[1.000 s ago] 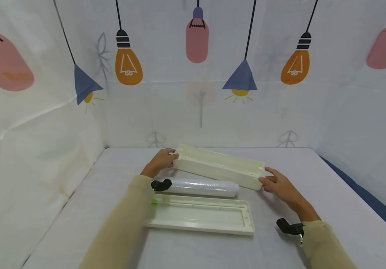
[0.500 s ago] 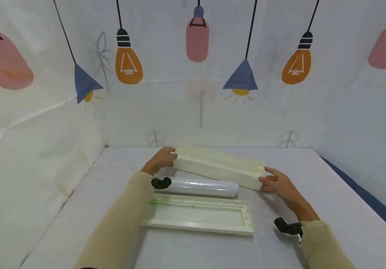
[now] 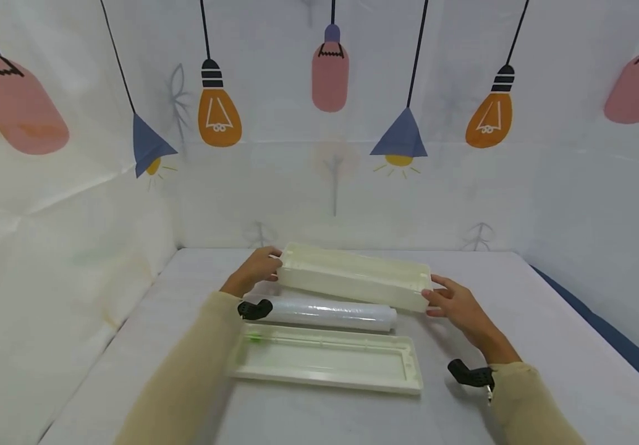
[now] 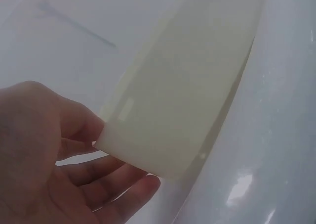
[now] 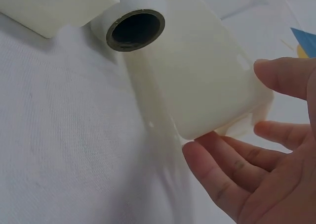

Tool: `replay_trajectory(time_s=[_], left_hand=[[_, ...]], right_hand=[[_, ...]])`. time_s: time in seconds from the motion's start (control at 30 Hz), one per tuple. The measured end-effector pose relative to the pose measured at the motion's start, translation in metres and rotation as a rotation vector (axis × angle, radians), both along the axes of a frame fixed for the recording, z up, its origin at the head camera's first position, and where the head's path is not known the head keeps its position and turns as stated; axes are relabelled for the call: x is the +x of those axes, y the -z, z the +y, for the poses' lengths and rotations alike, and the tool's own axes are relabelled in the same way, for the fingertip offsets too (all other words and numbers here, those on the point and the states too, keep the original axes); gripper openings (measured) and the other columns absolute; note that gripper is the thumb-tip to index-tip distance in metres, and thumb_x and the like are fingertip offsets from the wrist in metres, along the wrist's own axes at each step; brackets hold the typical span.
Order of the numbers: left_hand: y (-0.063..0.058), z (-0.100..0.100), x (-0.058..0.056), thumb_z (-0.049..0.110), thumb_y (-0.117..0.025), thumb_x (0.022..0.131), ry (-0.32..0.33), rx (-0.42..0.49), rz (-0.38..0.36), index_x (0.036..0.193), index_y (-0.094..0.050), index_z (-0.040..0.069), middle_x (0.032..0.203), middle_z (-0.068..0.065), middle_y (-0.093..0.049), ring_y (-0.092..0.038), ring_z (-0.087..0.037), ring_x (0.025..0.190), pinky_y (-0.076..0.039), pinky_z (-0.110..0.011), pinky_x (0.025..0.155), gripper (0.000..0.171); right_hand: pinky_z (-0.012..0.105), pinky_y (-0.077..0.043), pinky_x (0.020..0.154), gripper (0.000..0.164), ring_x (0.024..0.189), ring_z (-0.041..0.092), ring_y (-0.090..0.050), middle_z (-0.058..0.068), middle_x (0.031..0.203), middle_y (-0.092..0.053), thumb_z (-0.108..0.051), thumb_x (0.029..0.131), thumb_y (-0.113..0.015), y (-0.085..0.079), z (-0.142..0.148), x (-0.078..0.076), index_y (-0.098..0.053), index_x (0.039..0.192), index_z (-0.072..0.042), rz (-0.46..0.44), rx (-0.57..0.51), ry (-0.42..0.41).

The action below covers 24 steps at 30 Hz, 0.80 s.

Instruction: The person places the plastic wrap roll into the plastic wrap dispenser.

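Note:
A long cream plastic box (image 3: 353, 281), open at the top, lies behind the other pieces, its right end angled nearer to me. My left hand (image 3: 255, 269) grips its left end; in the left wrist view, thumb and fingers curl round the end edge. At the right end, my right hand (image 3: 455, 306) holds the box, with the fingertips (image 5: 197, 157) under the end edge in the right wrist view. A roll of clear plastic film (image 3: 325, 313) lies just in front, its hollow core showing in the right wrist view.
A shallow cream lid (image 3: 325, 377) lies nearest to me, inner side up, with a small green piece (image 3: 255, 337) at its left. White cloth covers the table (image 3: 319, 420). A white sheet with lamp prints (image 3: 286, 185) walls off the back and sides.
The box has shifted slightly left together with both hands. The roll and the lid stay in place. The head view has tilted a little.

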<state>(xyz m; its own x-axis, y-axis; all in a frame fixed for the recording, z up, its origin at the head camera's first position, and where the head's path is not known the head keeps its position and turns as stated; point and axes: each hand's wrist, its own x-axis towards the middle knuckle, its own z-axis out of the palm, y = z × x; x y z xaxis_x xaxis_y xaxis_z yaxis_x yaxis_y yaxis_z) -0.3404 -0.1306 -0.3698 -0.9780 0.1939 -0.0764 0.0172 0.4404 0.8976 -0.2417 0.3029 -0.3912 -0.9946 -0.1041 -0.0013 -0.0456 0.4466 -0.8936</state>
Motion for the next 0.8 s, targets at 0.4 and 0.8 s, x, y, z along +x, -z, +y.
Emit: replay_trajectory(time_s=[0.4,0.8], left_hand=[[-0.01,-0.013,0.005,0.009,-0.05,0.097,-0.041,0.023,0.015,0.139,-0.049,-0.004,0.129,-0.025,-0.057,-0.062,-0.037,0.107,-0.053,-0.045,0.093,0.044],[0.0,-0.022,0.011,0.004,-0.051,0.098,-0.078,0.183,0.019,0.136,-0.052,-0.008,0.128,-0.026,-0.059,-0.065,-0.034,0.106,-0.053,-0.042,0.093,0.04]], right_hand=[[0.045,-0.056,0.089,0.078,0.118,0.043,-0.059,0.035,0.145,-0.044,-0.037,0.102,-0.059,-0.003,-0.008,-0.006,-0.019,0.159,-0.002,0.04,-0.029,-0.038],[0.041,-0.056,0.089,0.067,0.125,0.049,-0.052,0.034,0.146,-0.042,-0.024,0.106,-0.055,-0.005,-0.013,-0.01,-0.021,0.158,-0.001,0.073,-0.081,-0.071]])
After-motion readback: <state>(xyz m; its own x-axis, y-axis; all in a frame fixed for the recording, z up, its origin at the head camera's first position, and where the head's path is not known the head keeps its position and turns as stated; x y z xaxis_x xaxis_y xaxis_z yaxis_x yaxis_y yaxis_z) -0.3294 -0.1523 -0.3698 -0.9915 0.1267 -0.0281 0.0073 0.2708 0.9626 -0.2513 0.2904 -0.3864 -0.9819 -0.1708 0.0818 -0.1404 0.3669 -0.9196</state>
